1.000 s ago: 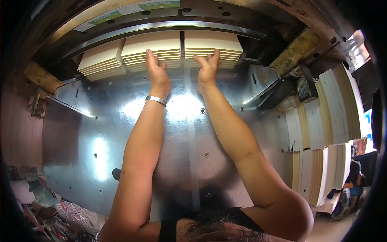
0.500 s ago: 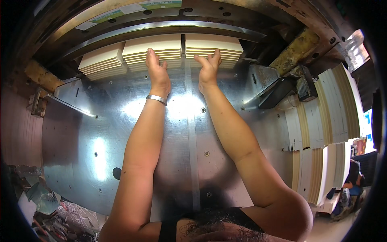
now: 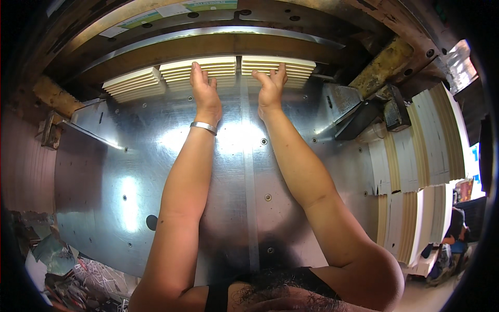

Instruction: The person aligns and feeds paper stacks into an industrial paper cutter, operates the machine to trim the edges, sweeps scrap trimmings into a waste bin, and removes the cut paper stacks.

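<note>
Three low stacks of cream paper blocks lie side by side at the far edge of the shiny steel table (image 3: 156, 140): a left stack (image 3: 132, 83), a middle stack (image 3: 176, 73) and a right stack (image 3: 302, 68). My left hand (image 3: 207, 96), a silver band on its wrist, is open with its fingertips at the front of the middle stack. Against the right stack's front rest the fingers of my right hand (image 3: 271, 92), thumb spread apart. Neither hand grasps anything. A brown crosswise bar (image 3: 208, 48) covers the back of the stacks' tops.
Metal side guides flank the table, with a dark block (image 3: 396, 112) by the right one. Tall piles of paper (image 3: 421, 145) stand on the right. Paper scraps (image 3: 99, 275) fill the lower left. A seated person (image 3: 457, 229) shows at the far right.
The brown bar has come down over the stacks, hiding most of their top faces. Both hands keep nearly the same place at the stack fronts.
</note>
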Demonstrator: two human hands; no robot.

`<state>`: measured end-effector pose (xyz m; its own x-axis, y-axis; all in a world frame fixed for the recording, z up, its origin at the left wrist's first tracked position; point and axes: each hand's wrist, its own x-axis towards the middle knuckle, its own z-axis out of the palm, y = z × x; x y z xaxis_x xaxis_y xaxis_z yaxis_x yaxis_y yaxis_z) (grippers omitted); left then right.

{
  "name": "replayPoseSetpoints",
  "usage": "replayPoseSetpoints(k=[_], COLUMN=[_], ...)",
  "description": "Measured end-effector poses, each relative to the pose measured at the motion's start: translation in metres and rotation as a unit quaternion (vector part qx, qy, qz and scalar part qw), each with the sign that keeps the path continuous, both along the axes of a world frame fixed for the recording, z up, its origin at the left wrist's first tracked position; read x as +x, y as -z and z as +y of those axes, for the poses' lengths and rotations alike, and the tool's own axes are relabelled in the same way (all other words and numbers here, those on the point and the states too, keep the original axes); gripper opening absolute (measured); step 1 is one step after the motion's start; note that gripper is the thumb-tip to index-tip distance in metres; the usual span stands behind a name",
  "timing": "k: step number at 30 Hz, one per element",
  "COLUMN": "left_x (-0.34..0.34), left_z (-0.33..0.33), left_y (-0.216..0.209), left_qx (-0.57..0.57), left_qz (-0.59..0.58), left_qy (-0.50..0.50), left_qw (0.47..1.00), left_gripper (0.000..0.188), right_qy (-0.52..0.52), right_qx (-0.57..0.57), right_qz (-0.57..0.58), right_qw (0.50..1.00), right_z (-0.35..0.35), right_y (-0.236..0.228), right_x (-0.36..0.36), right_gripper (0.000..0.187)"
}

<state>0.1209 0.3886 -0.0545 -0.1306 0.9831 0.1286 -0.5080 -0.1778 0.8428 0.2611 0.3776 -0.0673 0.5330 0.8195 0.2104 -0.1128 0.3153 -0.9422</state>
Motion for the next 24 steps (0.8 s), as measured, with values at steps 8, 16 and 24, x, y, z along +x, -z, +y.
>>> replayPoseSetpoints(k=[8,16,24], left_x=[0.0013,-0.0001,-0.0001], left_z=[-0.0003,-0.0009,-0.0003], left_y=[-0.0007,-0.0025,-0.0020], left_qx=[0.000,0.000,-0.001], left_qz=[0.002,0.003,0.001], left_qy=[-0.002,0.003,0.008], left_qw=[1.000,1.000,1.000], left_gripper=[0.094,0.093,0.093], right_qy=[-0.002,-0.013,-0.014], right_qx=[0.006,0.006,0.001], right_qz=[-0.003,0.011,0.001], right_qw=[1.000,1.000,1.000], right_z=[0.0008,0.0003,0.0009], right_y=[0.0013,-0.0007,0.0001], right_x=[0.0014,0.0003,0.0017], right_gripper=[0.109,0.110,0.112])
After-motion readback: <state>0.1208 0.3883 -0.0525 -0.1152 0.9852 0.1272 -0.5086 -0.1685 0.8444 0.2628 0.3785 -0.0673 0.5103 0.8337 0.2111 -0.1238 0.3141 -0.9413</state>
